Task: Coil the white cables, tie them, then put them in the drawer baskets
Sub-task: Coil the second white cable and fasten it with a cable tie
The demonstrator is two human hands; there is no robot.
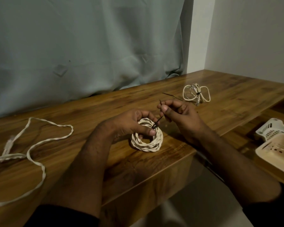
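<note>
Three white cables lie on the glossy wooden bench [170, 163]: a twisted round coil [146, 141] at centre, a tied bundle [196, 94] far right, a loose cable [33, 145] left. The left hand [129, 123] grips the coil; the right hand [179, 112] pinches a thin black tie [159, 115]. Two slotted plastic baskets [276, 145] sit near right.

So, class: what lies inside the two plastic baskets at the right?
Nothing shows inside the white slotted plastic basket or the cream plastic basket; the cream one hides part of the white one, and the frame edge crops both.
</note>
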